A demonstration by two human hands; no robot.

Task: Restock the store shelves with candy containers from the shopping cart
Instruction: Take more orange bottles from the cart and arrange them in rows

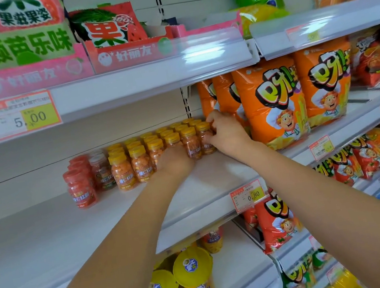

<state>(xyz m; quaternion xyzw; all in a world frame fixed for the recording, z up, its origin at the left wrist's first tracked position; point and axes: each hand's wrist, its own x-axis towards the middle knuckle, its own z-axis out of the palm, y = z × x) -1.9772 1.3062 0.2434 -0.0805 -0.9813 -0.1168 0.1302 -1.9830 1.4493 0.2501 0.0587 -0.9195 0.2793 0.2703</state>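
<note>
Several small orange candy bottles with yellow caps (138, 166) stand in rows on the white middle shelf (202, 186). To their left stand red candy bottles with red caps (79, 187). My left hand (174, 163) is at the front of the orange rows, its fingers hidden behind its back, touching a front bottle. My right hand (225, 133) curls its fingers round the rightmost front orange bottle (206, 141), next to the orange snack bags. No shopping cart is in view.
Orange snack bags (274, 104) stand right of the bottles. Pink candy display boxes (25, 72) fill the shelf above. Yellow-lidded tubs (193, 274) lean on the shelf below. The middle shelf's left half is bare. Price tags (247, 195) hang on the shelf edges.
</note>
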